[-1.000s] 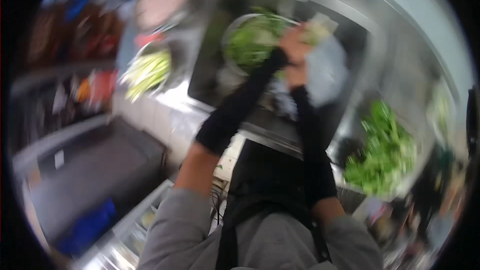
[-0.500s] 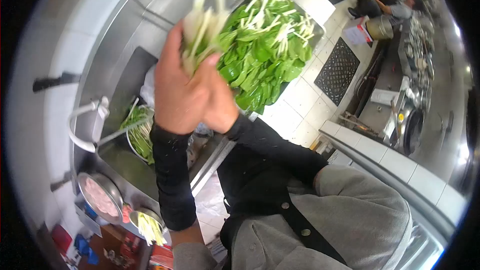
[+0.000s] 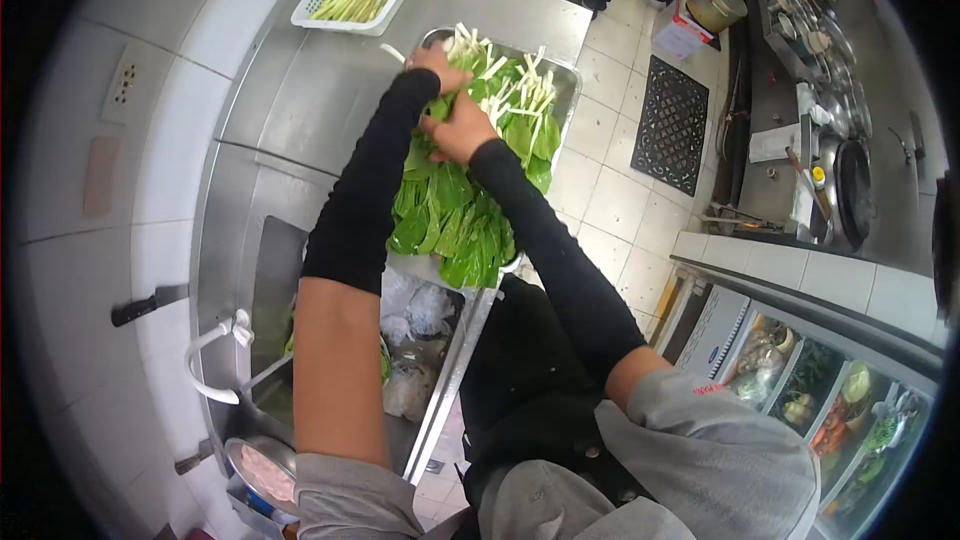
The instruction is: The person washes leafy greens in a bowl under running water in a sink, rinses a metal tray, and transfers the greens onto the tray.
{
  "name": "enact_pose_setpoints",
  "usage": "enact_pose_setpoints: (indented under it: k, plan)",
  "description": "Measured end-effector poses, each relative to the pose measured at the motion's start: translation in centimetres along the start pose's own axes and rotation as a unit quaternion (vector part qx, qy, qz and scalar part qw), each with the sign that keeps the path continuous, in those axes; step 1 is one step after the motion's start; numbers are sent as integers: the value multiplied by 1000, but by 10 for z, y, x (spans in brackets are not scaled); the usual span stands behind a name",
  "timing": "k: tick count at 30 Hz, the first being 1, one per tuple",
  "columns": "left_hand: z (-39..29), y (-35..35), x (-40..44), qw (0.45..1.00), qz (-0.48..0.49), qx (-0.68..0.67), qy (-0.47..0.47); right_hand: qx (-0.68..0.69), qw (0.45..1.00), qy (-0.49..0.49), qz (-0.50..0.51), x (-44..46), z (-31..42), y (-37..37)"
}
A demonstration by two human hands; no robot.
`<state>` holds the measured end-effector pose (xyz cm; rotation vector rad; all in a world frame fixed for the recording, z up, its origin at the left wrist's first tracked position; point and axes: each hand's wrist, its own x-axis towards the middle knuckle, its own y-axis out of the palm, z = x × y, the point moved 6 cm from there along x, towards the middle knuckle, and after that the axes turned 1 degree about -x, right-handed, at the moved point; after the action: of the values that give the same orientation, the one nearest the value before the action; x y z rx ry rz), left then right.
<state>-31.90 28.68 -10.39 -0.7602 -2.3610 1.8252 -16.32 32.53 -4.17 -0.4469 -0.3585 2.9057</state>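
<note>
Leafy greens [image 3: 455, 200] with pale stems lie heaped in a metal tray [image 3: 572, 100] on the steel counter. At the tray's upper left, my left hand [image 3: 438, 68] is closed round stems, one pale stem sticking out to its left. Just below and to the right, my right hand [image 3: 463, 128] has its fingers curled on the leaves of the same greens. Both hands are close together, and the leaves partly cover their fingertips.
A white basket [image 3: 385, 15] holds long green stalks. Below the tray is a sink with plastic bags [image 3: 415, 310] and a faucet [image 3: 215, 360]. Knives hang on the left wall. Two other people are at the top right. A glass-topped vegetable fridge [image 3: 800, 380] stands at right.
The view has turned from the sink towards the counter. My hands have carried a bunch of greens over to the tray and down onto the heap.
</note>
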Motion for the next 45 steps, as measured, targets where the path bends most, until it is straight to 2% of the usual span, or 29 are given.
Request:
enact_pose_setpoints:
  k: [1,2,5,9,12,13,15,17,19,20,22,23,25,26,27,28,29,30,32,34,35,36,37,38,39,40,41,43,45]
  plan:
    - [4,15,-5,999,11,-33,-26,-113,990,-73,-38,-5,1,-7]
    - [-2,9,-15,998,-36,-50,13,-223,962,-141,-74,-17,0,-14]
    - [-11,-22,-53,974,-136,-131,128,-197,967,-134,-86,-43,17,-57]
    - [3,-33,-71,984,-145,-86,55,-192,958,-170,-125,-13,11,-77]
    - [49,-18,-35,952,-185,-194,-145,-216,950,-196,-115,31,15,-71]
    - [62,-2,-15,934,-149,-291,-145,-278,932,-197,-122,46,12,-61]
    - [57,40,36,990,-85,-114,21,-402,884,-199,-131,79,-1,-35]
    - [47,65,41,995,-68,-15,76,-398,904,-156,17,128,-51,-10]
    - [37,57,13,992,-93,-23,76,-399,900,-129,123,139,-83,7]
    - [30,45,-6,991,-106,-27,73,-438,870,-207,91,146,-94,12]
    - [18,20,-32,995,-70,-8,65,-511,821,-154,202,135,-61,11]
    - [23,18,-37,995,-64,-22,72,-545,777,-210,233,144,-64,7]
    - [17,8,-36,975,-109,-57,184,-596,677,-332,275,157,-71,-5]
    - [16,-3,-50,959,-149,-82,228,-551,732,-308,257,154,-64,-18]
    - [14,-40,-95,983,-50,1,175,-497,784,-286,238,149,-55,-31]
    - [31,-47,-131,978,-135,-95,126,-439,830,-267,218,144,-45,-45]
    - [49,-54,-169,950,-226,-197,92,-556,773,-269,143,87,4,-33]
    - [59,-79,-225,916,-257,-306,30,-403,888,-215,55,39,36,-26]
    - [106,-59,-312,837,-363,-410,17,-306,923,-234,20,-47,80,29]
    - [172,-8,-390,784,-430,-436,-103,-102,949,-260,149,-113,81,102]
    - [217,27,-432,748,-429,-476,-175,-58,923,-296,238,-141,71,146]
    - [270,75,-472,757,-439,-405,-263,-18,922,-231,310,-168,51,193]
    - [314,111,-517,747,-417,-361,-372,-51,905,-204,370,-189,25,236]
    - [345,140,-561,694,-398,-371,-471,-21,885,-140,442,-202,-24,286]
    - [371,162,-597,707,-343,-324,-527,-54,868,-82,487,-218,-60,329]
    - [394,180,-625,716,-283,-275,-576,-96,864,-90,487,-227,-105,372]
    - [409,182,-642,717,-292,-267,-575,-179,846,-171,472,-242,-108,403]
    - [433,192,-674,715,-305,-253,-576,-218,823,-309,423,-251,-161,463]
    - [471,216,-669,839,-233,-63,-488,-277,786,-327,444,-257,-196,502]
